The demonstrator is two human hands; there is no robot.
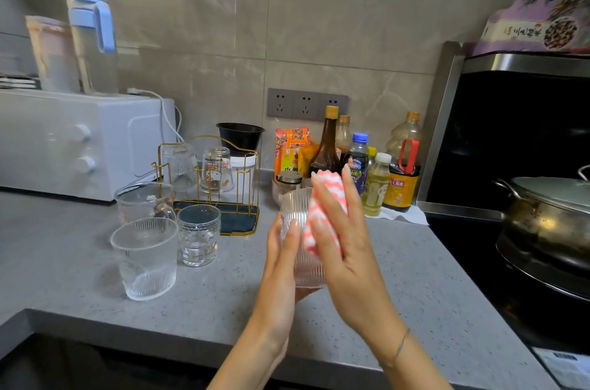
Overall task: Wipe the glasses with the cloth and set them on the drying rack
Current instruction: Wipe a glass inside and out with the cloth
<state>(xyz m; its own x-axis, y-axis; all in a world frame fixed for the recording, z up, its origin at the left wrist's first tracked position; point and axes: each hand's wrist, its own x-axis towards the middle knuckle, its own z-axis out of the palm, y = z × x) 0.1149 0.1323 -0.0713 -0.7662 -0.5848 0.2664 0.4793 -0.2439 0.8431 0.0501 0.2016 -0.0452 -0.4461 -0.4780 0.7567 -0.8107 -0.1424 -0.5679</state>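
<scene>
In the left hand a ribbed glass is held above the worktop, the grip wrapped round its side and base so the wall is exposed. A pink-striped cloth is pressed against it by the right hand, fingers straight, grip apart. Two cups are upturned on the drying rack, likely to drain. Writing on the bottles is too blurred to be read.

Beyond the right hand we see a grey tiled wall, glossy with soft light, and a triple socket set in it. A speckled grey counter runs beneath the left hand, with a white oven far to its left. Right of the right hand we find a black hob and a steel-edged hood.
</scene>
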